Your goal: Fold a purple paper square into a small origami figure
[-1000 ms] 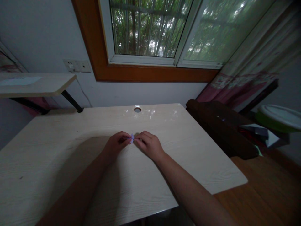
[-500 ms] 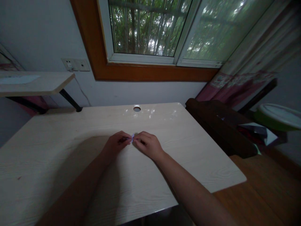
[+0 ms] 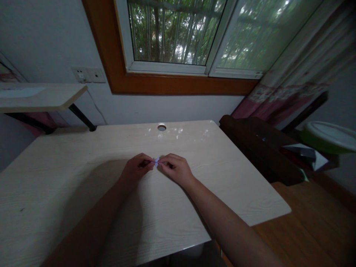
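Note:
My left hand (image 3: pixel 137 169) and my right hand (image 3: pixel 175 168) meet fingertip to fingertip over the middle of a pale wooden desk (image 3: pixel 83 193). Between them they pinch a tiny pale purple piece (image 3: pixel 156 161), perhaps folded paper; most of it is hidden by the fingers. Both hands rest low on the desktop with fingers curled in.
A cable hole (image 3: pixel 161 127) sits near the desk's far edge, below a window (image 3: pixel 178 33). A small side table (image 3: pixel 41 97) stands at the left. Dark wooden furniture (image 3: pixel 258 148), a curtain (image 3: pixel 292 81) and a green-and-white lidded container (image 3: pixel 329 136) are at the right.
Both hands stay pinched on the small purple piece; only the fingers shift slightly. The view has tilted a little.

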### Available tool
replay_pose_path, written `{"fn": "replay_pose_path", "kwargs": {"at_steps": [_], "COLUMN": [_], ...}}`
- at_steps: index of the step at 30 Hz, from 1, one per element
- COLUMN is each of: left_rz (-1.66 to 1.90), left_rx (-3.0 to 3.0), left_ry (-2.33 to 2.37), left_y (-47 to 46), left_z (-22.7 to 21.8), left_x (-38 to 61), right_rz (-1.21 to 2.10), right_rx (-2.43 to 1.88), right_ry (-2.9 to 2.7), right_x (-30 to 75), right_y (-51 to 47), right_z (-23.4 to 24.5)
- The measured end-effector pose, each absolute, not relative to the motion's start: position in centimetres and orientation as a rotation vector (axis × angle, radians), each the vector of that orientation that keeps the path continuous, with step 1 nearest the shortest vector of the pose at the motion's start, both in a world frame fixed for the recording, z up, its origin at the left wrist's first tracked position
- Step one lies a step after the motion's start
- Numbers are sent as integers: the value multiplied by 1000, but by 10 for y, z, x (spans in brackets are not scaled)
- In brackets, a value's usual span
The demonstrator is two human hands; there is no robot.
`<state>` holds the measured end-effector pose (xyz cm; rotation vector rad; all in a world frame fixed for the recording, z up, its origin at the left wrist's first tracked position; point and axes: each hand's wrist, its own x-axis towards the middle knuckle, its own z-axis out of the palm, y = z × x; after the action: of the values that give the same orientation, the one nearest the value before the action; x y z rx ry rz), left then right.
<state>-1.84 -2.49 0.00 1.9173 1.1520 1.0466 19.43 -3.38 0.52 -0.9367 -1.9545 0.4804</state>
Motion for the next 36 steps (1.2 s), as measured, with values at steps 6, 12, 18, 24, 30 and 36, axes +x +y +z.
{"fn": "replay_pose_path", "kwargs": {"at_steps": [6,12,18,24,30,36], "left_rz": [1042,1017,1011,1010,993,1057], "left_rx": [1905,1973,2032,2068,2094,1956], "left_ry": [1147,1141,1105,1108,1117,1150], "left_y": [-26,-27,-25,-26,-28,-27], "left_z": [0,-1,1,1,3,0], "left_x": [-18,-18,-18,-17,-16,-16], "right_rz": [441,445,425,301,223,295], "right_rx": [-935,-887,-859,-875,-955,-1020], "right_ry": [-1994,-2018,-1995,-2000,-2041,-1959], "right_x": [194,194,193,192,190,188], "right_y": [-35,-35,-33,-34,-36,-34], "right_z": [8,7,3,1,0,0]}}
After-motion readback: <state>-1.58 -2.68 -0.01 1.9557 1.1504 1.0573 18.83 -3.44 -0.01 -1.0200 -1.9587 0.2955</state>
